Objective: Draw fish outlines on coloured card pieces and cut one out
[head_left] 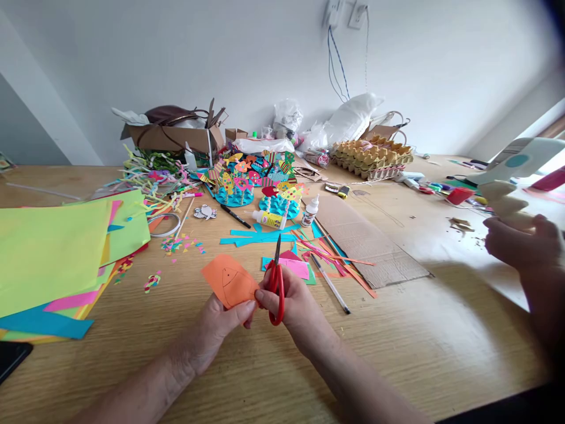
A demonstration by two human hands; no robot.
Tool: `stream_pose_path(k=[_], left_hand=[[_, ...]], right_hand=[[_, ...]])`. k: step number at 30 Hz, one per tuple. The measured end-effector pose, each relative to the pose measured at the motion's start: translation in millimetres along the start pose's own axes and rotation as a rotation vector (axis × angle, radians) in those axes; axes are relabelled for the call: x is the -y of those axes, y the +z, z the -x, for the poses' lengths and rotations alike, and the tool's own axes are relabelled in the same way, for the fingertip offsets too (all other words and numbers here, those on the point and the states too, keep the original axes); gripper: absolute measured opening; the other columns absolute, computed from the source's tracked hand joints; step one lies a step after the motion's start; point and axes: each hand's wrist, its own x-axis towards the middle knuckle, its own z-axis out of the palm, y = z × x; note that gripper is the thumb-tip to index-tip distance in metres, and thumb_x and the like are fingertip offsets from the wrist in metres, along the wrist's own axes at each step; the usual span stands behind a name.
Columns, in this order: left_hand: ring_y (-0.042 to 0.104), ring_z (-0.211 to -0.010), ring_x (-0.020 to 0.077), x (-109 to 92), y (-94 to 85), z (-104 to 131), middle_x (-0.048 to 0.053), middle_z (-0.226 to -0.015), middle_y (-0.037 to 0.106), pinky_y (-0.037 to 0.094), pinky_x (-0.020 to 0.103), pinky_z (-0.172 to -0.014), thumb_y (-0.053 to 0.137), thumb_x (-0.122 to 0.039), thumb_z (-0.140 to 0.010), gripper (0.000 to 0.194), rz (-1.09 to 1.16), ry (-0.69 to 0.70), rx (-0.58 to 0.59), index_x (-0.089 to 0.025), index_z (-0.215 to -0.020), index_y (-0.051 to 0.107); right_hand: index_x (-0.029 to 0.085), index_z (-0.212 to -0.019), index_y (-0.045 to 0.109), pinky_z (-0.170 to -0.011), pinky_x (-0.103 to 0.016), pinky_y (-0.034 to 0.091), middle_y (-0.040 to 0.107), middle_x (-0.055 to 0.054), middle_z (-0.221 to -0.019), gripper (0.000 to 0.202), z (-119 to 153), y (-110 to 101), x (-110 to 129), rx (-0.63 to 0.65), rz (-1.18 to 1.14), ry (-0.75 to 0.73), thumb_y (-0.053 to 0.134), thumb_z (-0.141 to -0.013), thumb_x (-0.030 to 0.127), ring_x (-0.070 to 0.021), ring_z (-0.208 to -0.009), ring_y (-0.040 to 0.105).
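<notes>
An orange piece of paper (229, 278) with a fish outline drawn in black is pinched in my left hand (220, 321), at the lower middle. My right hand (293, 306) is closed round the red handles of a pair of scissors (276, 288), whose dark blades point up and away from me. The right thumb and finger also touch the right corner of the orange paper. Just beyond the scissors lie small pink and blue paper pieces (293, 268) and blue strips (256, 235).
Coloured sheets (53, 253) cover the left side. Paper fish stand on blue bases (233, 197) near glue bottles (310, 212). A pen (331, 285) and cardboard (366, 241) lie right of centre. Another person's hand (521, 244) holds a pale cardboard piece at the far right.
</notes>
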Motion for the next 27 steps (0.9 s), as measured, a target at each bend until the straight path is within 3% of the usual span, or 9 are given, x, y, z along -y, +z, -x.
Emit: stream_pose_path(k=[7, 13, 21, 27], left_hand=[[0.052, -0.061, 0.0139, -12.7, -4.3, -1.7, 0.0, -0.067, 0.06, 0.045, 0.025, -0.057, 0.071, -0.031, -0.073, 0.017, 0.06, 0.05, -0.108, -0.017, -0.074, 0.061], [0.057, -0.07, 0.0167, -22.7, -4.4, -2.7, 0.002, -0.071, 0.064, 0.048, 0.026, -0.059, 0.073, -0.031, -0.071, 0.017, 0.117, 0.084, -0.203, -0.017, -0.075, 0.064], [0.058, -0.073, 0.0156, -19.8, 3.5, -0.6, 0.0, -0.075, 0.065, 0.049, 0.026, -0.065, 0.074, -0.032, -0.072, 0.016, 0.166, 0.103, -0.251, -0.019, -0.076, 0.066], [0.057, -0.075, 0.0158, -32.9, 13.5, -1.6, 0.0, -0.077, 0.064, 0.049, 0.026, -0.066, 0.072, -0.03, -0.074, 0.013, 0.172, 0.147, -0.228, -0.019, -0.076, 0.066]], right_hand=[[0.02, -0.071, 0.045, -0.048, -0.022, 0.035, 0.049, 0.006, -0.054, 0.025, 17.8, -11.4, 10.9, 0.073, 0.268, 0.065, 0.058, -0.075, 0.041, -0.0101, -0.05, 0.045], [0.022, -0.062, 0.041, -0.049, -0.025, 0.035, 0.047, 0.003, -0.052, 0.039, 23.2, -15.0, 4.5, 0.197, 0.431, 0.094, 0.046, -0.081, 0.055, -0.0124, -0.051, 0.044], [0.022, -0.062, 0.04, -0.049, -0.024, 0.036, 0.046, 0.003, -0.052, 0.041, 24.3, -3.1, 0.2, 0.253, 0.386, 0.094, 0.045, -0.081, 0.058, -0.0128, -0.051, 0.044], [0.021, -0.065, 0.042, -0.048, -0.023, 0.033, 0.049, 0.004, -0.05, 0.043, 20.6, -3.7, 5.5, 0.3, 0.333, 0.055, 0.044, -0.084, 0.06, -0.011, -0.047, 0.041]])
